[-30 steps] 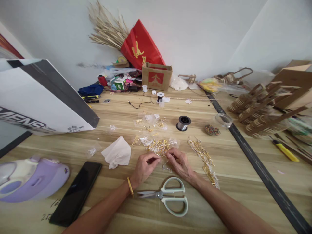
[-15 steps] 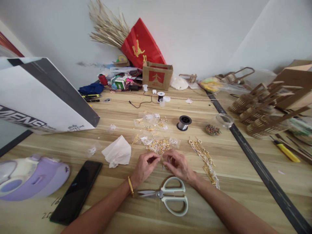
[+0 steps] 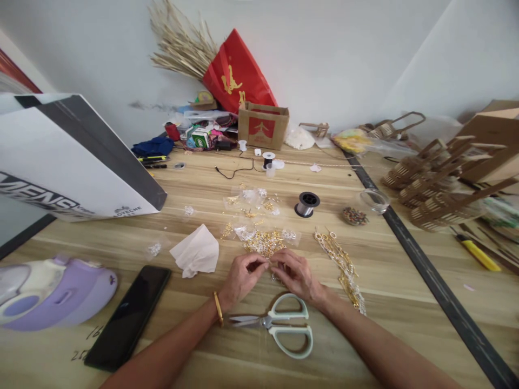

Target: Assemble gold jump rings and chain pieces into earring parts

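Just in front of a pile of gold and silver beads [image 3: 264, 242], my two hands meet fingertip to fingertip. My left hand [image 3: 245, 276] pinches with thumb and index finger; whatever is between them is too small to name. Opposite it, my right hand [image 3: 297, 275] has its fingers curled in a pinch too, its contents hidden. A pair of scissors [image 3: 270, 322] with pale green handles lies right below the hands, blades pointing left. Strands of gold and silver beads [image 3: 340, 265] lie to the right of my right hand.
A wire spool [image 3: 307, 204] stands beyond the beads, with a bag of dark beads [image 3: 355, 216] and a clear jar [image 3: 375, 201] to its right. At left are a tissue [image 3: 195, 252], a phone [image 3: 128, 317], a purple device [image 3: 60, 294] and a large white box [image 3: 77, 162]. Small woven baskets [image 3: 430, 189] sit right.
Both hands stay together in front of the bead pile with almost the same pinch. The whole view has shifted very slightly; nothing on the table has visibly moved.
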A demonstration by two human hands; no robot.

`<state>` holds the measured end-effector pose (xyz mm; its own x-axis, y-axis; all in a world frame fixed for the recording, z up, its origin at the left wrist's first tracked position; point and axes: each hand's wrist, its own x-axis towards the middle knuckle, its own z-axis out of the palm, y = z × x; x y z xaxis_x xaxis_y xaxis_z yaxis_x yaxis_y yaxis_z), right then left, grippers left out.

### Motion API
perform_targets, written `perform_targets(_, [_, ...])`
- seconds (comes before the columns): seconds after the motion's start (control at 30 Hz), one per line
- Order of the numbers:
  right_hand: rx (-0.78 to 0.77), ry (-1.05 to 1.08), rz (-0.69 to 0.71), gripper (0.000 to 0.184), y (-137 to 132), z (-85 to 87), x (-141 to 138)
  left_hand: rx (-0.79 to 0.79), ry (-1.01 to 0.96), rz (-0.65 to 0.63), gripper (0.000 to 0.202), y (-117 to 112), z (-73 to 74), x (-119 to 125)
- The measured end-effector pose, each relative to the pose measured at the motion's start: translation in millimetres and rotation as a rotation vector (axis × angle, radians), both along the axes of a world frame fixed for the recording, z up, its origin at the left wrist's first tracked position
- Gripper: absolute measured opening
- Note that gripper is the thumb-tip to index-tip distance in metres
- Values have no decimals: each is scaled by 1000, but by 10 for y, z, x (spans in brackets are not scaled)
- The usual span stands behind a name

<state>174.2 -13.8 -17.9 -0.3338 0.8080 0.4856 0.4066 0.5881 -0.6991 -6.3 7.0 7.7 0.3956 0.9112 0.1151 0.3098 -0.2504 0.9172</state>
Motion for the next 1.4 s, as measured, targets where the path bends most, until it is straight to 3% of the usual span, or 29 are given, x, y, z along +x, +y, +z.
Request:
perform_targets(0.63, [-40,-19,-6,13,1,24,7,22,6,11,13,-5,-44,10])
perform_targets(0.73, [-60,25,-90,12,2,31,8,132,60,-35,11,-31,-46,5])
perform_targets(0.9, [-223,166,-216,16,5,82,-2,472,331,-301,13,-102,-37,-7])
perform_targets(1.0, [-308,243,-282,20,22,88,9,599,490,-385,15,-124,-41,-19])
perform_targets(1.23, [-418,404,-314,27,115,29,78,733,536,-479,20,-109,-107,-86])
perform_targets(1.4, [-447,422,-317,27,139,28,93,743,489,-487,24,-102,-109,-106])
